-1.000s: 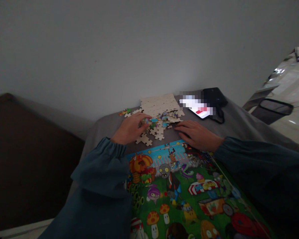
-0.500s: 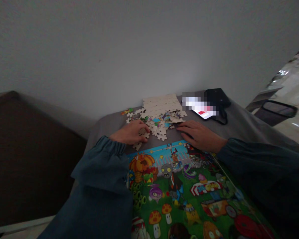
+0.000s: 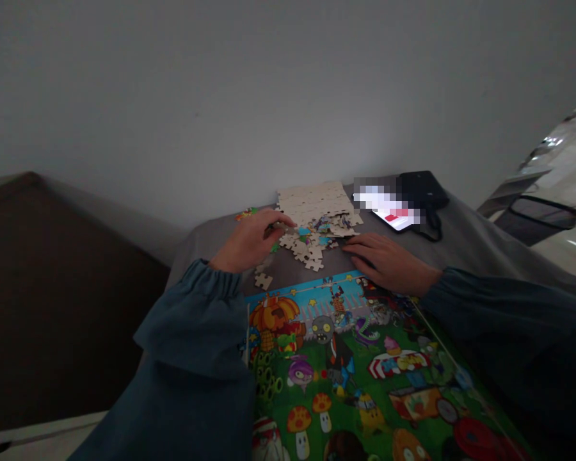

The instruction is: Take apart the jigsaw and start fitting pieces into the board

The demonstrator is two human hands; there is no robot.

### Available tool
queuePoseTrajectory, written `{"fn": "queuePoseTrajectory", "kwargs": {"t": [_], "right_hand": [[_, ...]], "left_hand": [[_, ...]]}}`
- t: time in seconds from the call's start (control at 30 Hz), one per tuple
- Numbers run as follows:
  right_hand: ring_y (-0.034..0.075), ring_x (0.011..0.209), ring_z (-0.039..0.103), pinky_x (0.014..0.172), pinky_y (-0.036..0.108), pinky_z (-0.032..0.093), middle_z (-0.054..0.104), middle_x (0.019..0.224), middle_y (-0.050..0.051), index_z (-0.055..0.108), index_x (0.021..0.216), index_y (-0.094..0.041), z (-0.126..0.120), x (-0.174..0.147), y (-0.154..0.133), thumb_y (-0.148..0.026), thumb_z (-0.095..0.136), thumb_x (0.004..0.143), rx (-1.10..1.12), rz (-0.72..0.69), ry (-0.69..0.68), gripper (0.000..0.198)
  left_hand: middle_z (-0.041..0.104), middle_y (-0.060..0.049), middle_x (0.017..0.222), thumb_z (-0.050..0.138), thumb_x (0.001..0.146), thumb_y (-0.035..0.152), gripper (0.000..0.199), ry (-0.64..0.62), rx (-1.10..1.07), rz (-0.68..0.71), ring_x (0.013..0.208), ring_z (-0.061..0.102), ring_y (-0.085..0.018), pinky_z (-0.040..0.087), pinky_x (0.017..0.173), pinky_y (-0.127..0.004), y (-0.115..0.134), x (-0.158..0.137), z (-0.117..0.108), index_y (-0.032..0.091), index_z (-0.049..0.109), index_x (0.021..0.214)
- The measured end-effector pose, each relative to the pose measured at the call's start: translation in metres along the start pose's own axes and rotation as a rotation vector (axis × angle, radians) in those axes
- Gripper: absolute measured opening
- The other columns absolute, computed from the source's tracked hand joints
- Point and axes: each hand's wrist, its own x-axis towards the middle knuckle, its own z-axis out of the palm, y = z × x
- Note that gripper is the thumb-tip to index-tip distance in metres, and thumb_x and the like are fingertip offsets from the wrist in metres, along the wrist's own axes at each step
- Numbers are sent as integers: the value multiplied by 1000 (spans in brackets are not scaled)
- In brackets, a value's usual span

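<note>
My left hand (image 3: 252, 240) is over the left side of a pile of jigsaw pieces (image 3: 307, 248), with thumb and fingers pinched on what looks like a puzzle piece (image 3: 285, 227), mostly hidden. Several pieces in the pile lie pale back up, others show coloured print. My right hand (image 3: 388, 261) rests at the pile's right edge, fingers stretched out and fingertips touching or close to the pieces. Behind the pile lies a joined slab of puzzle pieces (image 3: 312, 198), back up. A colourful cartoon picture sheet (image 3: 345, 378) spreads below both hands.
A loose puzzle piece (image 3: 264, 280) lies near the sheet's top left edge. Coloured pieces (image 3: 246, 214) sit at the far left. At the back right are a lit phone (image 3: 388, 208) and a black case (image 3: 425, 187) with a cord. A wall (image 3: 269, 96) stands behind the grey cloth (image 3: 211, 237).
My left hand has moved up and away from me across the pile, its fingers closing in a pinch. The right hand has stayed nearly in place.
</note>
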Motion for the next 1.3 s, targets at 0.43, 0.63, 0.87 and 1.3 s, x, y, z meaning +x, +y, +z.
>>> {"fn": "queuePoseTrajectory", "kwargs": {"t": [0.43, 0.63, 0.87, 1.3], "right_hand": [[28, 116, 58, 102, 49, 48, 63, 126, 16, 64, 125, -11, -1, 0, 0, -24, 41, 99, -1, 13, -22, 37], [28, 117, 59, 102, 48, 48, 64, 125, 15, 64, 124, -12, -2, 1, -1, -24, 41, 98, 5, 22, -19, 37], [28, 116, 58, 100, 49, 49, 64, 126, 14, 65, 124, -14, -2, 0, -1, -24, 41, 98, 13, 24, -8, 36], [27, 116, 59, 100, 49, 49, 64, 125, 14, 65, 124, -16, -1, 1, 0, -24, 42, 97, 31, 24, -4, 36]], "left_hand": [[67, -6, 124, 53, 95, 33, 31, -229, 31, -93, 110, 63, -20, 47, 96, -33, -2, -3, 8, 22, 62, 122], [39, -13, 153, 80, 66, 56, 92, -571, 173, -93, 139, 36, -35, 30, 112, -47, -20, -17, -3, 24, 45, 144], [56, -9, 125, 84, 63, 40, 85, -670, 8, -158, 106, 57, -26, 45, 92, -35, -15, -18, -6, 23, 49, 138], [65, -9, 114, 64, 86, 32, 33, -205, 150, -107, 106, 59, -25, 46, 94, -39, -22, -8, 9, 21, 64, 117]]}}
